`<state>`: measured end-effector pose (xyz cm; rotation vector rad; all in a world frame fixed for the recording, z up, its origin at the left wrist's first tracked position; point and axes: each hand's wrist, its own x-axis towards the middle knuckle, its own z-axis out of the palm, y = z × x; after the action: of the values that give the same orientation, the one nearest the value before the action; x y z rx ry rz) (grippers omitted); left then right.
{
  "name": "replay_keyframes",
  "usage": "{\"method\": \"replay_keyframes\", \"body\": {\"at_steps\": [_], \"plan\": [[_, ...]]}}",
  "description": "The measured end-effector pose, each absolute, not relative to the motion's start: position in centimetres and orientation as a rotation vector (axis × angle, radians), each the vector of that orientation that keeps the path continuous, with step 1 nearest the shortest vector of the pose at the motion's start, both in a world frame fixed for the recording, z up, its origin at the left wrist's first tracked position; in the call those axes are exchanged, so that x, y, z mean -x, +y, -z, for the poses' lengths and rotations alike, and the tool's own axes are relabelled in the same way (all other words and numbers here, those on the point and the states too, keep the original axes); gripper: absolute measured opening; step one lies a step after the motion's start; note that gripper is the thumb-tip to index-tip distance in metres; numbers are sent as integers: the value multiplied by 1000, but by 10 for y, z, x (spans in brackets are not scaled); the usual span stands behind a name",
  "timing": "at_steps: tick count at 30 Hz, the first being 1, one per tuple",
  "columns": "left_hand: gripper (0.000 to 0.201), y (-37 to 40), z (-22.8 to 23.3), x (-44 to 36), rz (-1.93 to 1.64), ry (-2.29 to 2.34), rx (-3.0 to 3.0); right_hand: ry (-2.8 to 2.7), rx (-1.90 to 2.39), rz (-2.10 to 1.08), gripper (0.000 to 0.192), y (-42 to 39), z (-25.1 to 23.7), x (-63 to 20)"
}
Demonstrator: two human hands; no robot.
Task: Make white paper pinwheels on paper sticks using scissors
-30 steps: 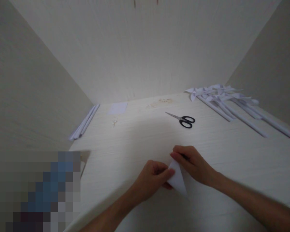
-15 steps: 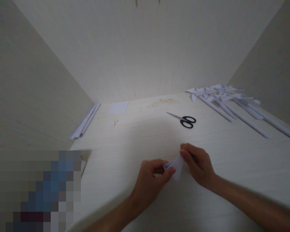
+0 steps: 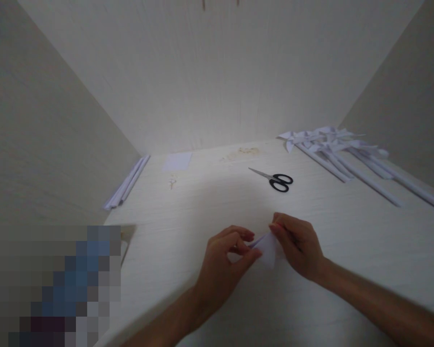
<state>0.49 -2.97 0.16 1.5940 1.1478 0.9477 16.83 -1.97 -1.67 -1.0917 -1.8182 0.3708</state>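
"What's changed?"
"Our left hand [image 3: 222,264] has lifted its upper fingers, thumb and forefinger lightly holding the folded paper [image 3: 268,254] at five o'clock; our right hand [image 3: 301,246] pinches its top. We'd call that regripping mid-fold!"
"Hidden?"
"That pinched corner, and we can't count layers."

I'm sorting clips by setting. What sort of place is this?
Most likely a small papercraft workspace: scissors lie on the pale table, pinwheel-like paper shapes lie toward the right, and the left hand and right hand hold folded paper.
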Motion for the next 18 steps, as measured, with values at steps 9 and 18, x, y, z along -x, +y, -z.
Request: {"method": "replay_keyframes", "body": {"at_steps": [9, 18], "plan": [[19, -26, 10, -7, -808, 1078, -1143, -1696, 1112, -478, 26, -22, 22, -169], [24, -30, 3, -6, -813, 1158, -1241, -1677, 1130, -481, 27, -24, 20, -167]]}}
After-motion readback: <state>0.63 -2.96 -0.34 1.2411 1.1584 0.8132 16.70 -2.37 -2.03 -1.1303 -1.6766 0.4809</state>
